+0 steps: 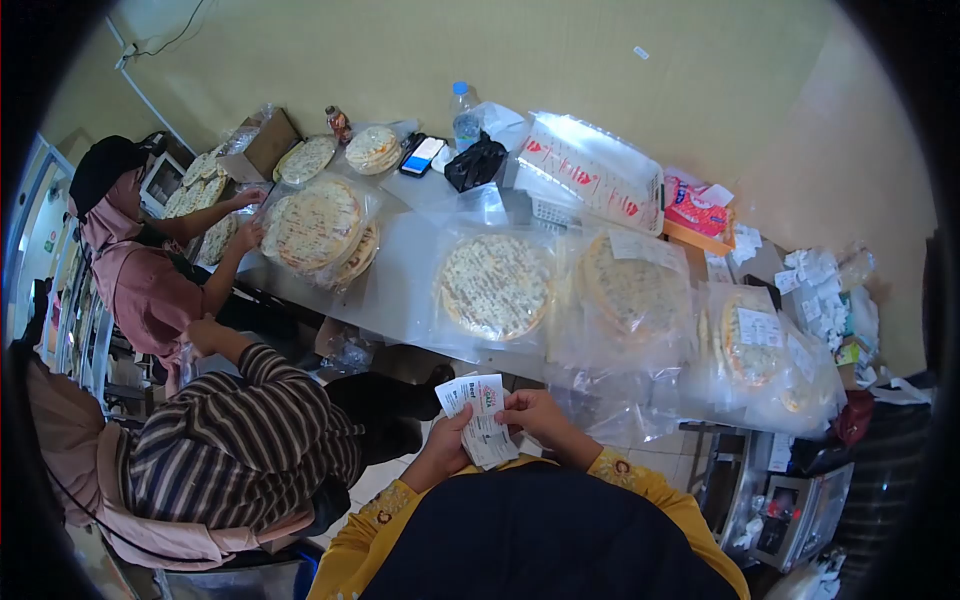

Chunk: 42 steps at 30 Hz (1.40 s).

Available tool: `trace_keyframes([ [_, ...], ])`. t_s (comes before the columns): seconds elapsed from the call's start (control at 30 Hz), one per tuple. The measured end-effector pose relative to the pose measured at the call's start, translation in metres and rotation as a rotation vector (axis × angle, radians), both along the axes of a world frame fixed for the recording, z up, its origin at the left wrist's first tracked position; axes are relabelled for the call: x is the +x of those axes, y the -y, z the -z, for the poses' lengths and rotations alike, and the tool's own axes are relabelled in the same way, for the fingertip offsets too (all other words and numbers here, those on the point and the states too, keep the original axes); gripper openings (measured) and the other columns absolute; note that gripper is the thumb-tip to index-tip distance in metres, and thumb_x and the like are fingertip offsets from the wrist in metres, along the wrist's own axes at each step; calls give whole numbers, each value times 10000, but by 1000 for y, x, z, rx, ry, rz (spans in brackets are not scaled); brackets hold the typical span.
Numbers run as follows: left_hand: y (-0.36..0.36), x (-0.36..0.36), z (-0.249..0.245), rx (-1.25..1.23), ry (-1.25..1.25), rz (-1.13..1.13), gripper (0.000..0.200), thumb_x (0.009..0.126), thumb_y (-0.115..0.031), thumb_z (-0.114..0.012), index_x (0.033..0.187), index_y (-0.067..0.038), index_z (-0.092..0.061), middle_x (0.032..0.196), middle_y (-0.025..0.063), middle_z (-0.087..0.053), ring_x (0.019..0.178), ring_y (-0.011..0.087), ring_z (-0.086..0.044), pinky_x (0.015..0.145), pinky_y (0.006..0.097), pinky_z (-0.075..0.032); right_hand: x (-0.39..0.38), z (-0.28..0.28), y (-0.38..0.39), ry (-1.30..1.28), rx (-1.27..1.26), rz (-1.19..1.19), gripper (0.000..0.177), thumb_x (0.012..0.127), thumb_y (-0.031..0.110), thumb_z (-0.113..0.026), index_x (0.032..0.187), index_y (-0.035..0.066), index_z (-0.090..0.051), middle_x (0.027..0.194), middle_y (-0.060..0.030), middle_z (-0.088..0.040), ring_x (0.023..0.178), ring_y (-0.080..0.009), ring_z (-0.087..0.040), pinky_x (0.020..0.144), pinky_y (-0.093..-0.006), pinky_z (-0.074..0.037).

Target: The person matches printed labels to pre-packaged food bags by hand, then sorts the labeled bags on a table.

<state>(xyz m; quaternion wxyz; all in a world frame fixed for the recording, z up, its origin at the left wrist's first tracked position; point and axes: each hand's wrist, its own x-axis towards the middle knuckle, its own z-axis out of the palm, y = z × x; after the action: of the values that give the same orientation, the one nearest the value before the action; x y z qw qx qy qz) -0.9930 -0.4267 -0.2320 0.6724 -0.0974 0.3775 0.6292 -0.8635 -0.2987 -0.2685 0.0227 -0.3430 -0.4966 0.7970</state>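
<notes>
In the head view, a small stack of printed paper labels (487, 430) is held in front of the body, just short of the near edge of the table (400, 290). The labels are gripped along their left side by the left hand (447, 443), with its thumb on top, and their right edge is pinched by the fingers of the right hand (543, 415). The hands are kept close together, with the paper between them, and its long side is pointed away from the body, toward the table. The bagged pizza (497, 285) is found almost straight ahead of the labels, and the right hand is set a bit nearer to the table than the left. Only the table edge is seen between. To the right, a pizza with a paper on its bag (635, 290) is seen, and loose plastic (610, 400) is hung over the edge below it. More labelled pizzas (755, 345) are laid farther right. On the left, space is taken up by a person in a striped top (245, 430), and a tall pizza pile (312, 225) is touched by another person (150, 280) beyond.
</notes>
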Motion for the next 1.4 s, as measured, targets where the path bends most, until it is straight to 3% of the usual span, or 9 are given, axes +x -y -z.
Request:
trace_keyframes([
  [0.07, 12, -11, 10, -67, -68, -29, 369, 955, -240, -337, 1243, -23, -412, 1219, 144, -491, 1106, 304, -505, 951, 458, -396, -11, 22, 14, 6, -86, 48, 151, 763, 71, -674, 857, 0, -579, 794, -81, -636, 671, -170, -625, 598, -319, -525],
  [0.17, 36, -40, 44, -19, -170, -67, 397, 955, -263, -333, 1264, -22, -402, 1250, 140, -473, 1143, 300, -475, 974, 451, -369, -23, 24, 24, 44, -334, 248, 129, 760, 58, -667, 840, 21, -572, 713, -52, -615, 563, -122, -569, 496, -251, -457],
  [0.2, 40, -50, 49, 79, -154, -94, 416, 949, -261, -356, 1286, -21, -398, 1274, 123, -460, 1160, 288, -457, 992, 435, -345, -25, 27, 23, 50, -346, 292, 128, 765, 59, -662, 845, 27, -566, 727, -55, -615, 580, -133, -580, 518, -271, -476],
  [0.27, 47, -73, 55, 47, -145, -113, 425, 945, -259, -368, 1291, -15, -399, 1287, 113, -453, 1163, 278, -451, 997, 422, -336, -26, 36, 19, 64, -368, 382, 128, 774, 60, -651, 855, 39, -555, 754, -60, -616, 613, -155, -601, 563, -312, -512],
  [0.4, 36, -94, 36, 26, -265, -104, 426, 939, -259, -390, 1281, -7, -417, 1294, 98, -455, 1135, 254, -469, 980, 404, -355, -34, 68, 13, 60, -238, 511, 122, 780, 73, -649, 831, 55, -540, 679, -22, -569, 483, -108, -500, 468, -264, -454],
  [0.5, 32, -98, 32, 28, -306, -102, 411, 937, -240, -399, 1274, -5, -420, 1279, 95, -472, 1117, 239, -482, 963, 398, -374, -41, 61, 8, 14, -290, 608, 122, 786, 76, -644, 832, 55, -533, 683, -27, -577, 493, -105, -513, 462, -247, -447],
  [0.8, 54, -92, 45, 60, -313, -66, 434, 942, -229, -396, 1308, 1, -352, 1301, 114, -445, 1148, 258, -459, 986, 398, -347, -30, 42, 21, 77, -209, 603, 127, 793, 86, -646, 817, 75, -522, 669, -21, -563, 505, -100, -524, 442, -235, -442],
  [1.03, 54, -93, 45, 51, -325, -48, 428, 945, -234, -387, 1303, 0, -362, 1296, 113, -449, 1151, 262, -457, 989, 406, -344, -28, 57, 7, -23, -283, 727, 129, 801, 91, -640, 833, 76, -515, 691, -25, -567, 545, -113, -545, 480, -250, -475],
  [1.4, 63, -82, 43, -42, -255, -18, 421, 949, -234, -385, 1302, -6, -365, 1301, 100, -449, 1148, 245, -459, 983, 387, -348, -104, 45, -24, -391, -362, 1057, 126, 820, 65, -609, 890, 35, -509, 789, -86, -586, 674, -201, -610, 571, -286, -524],
])
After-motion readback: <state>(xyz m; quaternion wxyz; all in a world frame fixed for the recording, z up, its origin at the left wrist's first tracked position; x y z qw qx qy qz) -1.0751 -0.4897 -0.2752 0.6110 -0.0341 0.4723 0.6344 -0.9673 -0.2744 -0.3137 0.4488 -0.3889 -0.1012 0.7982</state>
